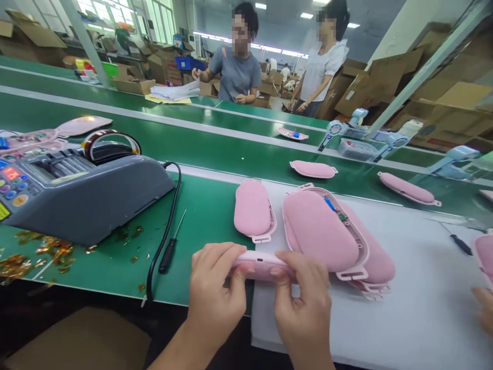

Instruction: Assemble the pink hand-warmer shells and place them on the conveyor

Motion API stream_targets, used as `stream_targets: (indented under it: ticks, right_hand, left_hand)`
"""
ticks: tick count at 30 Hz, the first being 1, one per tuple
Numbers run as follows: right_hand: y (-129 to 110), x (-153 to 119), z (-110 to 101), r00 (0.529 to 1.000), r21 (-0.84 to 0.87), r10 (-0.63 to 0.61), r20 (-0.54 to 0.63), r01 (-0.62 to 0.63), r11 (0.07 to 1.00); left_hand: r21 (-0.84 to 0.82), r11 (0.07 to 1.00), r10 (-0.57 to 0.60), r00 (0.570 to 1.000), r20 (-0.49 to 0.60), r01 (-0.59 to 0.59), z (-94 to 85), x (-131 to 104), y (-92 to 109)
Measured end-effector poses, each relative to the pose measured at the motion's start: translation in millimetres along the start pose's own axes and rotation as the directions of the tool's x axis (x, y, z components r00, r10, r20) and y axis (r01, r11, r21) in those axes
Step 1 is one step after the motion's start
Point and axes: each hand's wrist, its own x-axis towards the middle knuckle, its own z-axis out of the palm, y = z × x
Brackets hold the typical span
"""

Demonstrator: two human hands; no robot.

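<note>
Between both hands is a pink padded device [263, 261], held edge-on with a small dark port facing me. My left hand [217, 282] grips its left end, thumb below and fingers on top. The right end is pinched the same way by my right hand [302, 288]. Just beyond lies a single pink padded shell [253, 208] with a strap loop. To the right, more pink shells [321, 231] are stacked, the upper part open at its edge and showing a blue part and a green circuit board.
A grey tape dispenser [92, 190] stands left, with amber tape scraps [50, 252] before it. A black cable [169, 221] and a screwdriver [169, 252] lie nearby. White foam [389, 329] covers the right side. More pink units [314, 169] rest on the green belt. Two people stand opposite; another person's hand [484, 303] shows at right.
</note>
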Motion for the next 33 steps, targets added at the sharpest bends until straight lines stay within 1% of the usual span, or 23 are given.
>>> stream_targets:
  ticks: [3,4,6,8,10,11,13,16,19,21,23,25,28,31,33]
  right_hand:
    - [-7,3,-2,0.998,-0.105,-0.034,0.044,0.038,0.994]
    - [-9,3,-2,0.997,-0.118,-0.05,0.054,0.056,0.991]
    - [-12,1,1,0.996,-0.087,-0.076,0.042,0.08,0.993]
    - [-14,-3,6,0.997,-0.044,-0.074,-0.02,0.073,0.996]
    - [-16,-7,10,0.995,-0.047,-0.045,-0.09,0.041,0.998]
    - [-16,-9,11,0.994,-0.054,-0.035,-0.104,0.03,0.998]
    - [-17,-12,10,0.995,-0.055,-0.038,-0.089,0.033,0.998]
    - [-14,-16,-1,0.995,-0.027,-0.098,0.009,0.099,0.995]
    - [-9,-15,-14,0.981,-0.003,-0.171,0.088,0.172,0.985]
    - [-5,-15,-19,0.979,0.001,-0.188,0.081,0.188,0.982]
    - [-1,-16,-20,0.982,0.002,-0.183,0.038,0.183,0.983]
    - [1,-19,-18,0.985,0.005,-0.173,-0.009,0.173,0.985]
    - [1,-21,-17,0.985,0.019,-0.168,-0.043,0.169,0.986]
    - [4,-19,-23,0.989,0.044,-0.147,-0.005,0.147,0.988]
    - [9,-18,-28,0.994,0.057,-0.107,0.029,0.105,0.993]
  left_hand:
    - [0.037,0.999,0.03,0.997,0.065,-0.032,-7.5,1,-4]
    - [0.049,0.998,0.042,0.995,0.09,-0.047,-10.0,1,-5]
    - [0.049,0.996,0.069,0.991,0.117,-0.075,-12.7,0,-7]
    - [0.015,0.997,0.075,0.994,0.078,-0.077,-11.3,-4,-6]
    - [-0.017,0.998,0.065,0.998,0.009,-0.065,-7.7,-8,-5]
    - [-0.019,0.998,0.061,0.998,-0.019,-0.061,-6.2,-10,-4]
    - [-0.007,0.997,0.073,0.997,-0.026,-0.073,-6.5,-13,-3]
    - [0.006,0.991,0.136,0.989,0.06,-0.137,-16.4,-16,-6]
    - [-0.012,0.987,0.16,0.967,0.2,-0.161,-31.8,-14,-13]
    - [-0.014,0.99,0.14,0.95,0.279,-0.142,-39.5,-12,-18]
    - [-0.014,0.992,0.123,0.937,0.328,-0.125,-42.7,-10,-22]
    - [-0.024,0.993,0.114,0.936,0.334,-0.113,-41.5,-10,-24]
    - [-0.046,0.996,0.09,0.952,0.294,-0.079,-36.3,-12,-25]
    - [-0.044,0.997,0.066,0.961,0.268,-0.057,-35.7,-12,-24]
    - [-0.049,0.998,0.049,0.954,0.297,-0.036,-38.9,-8,-25]
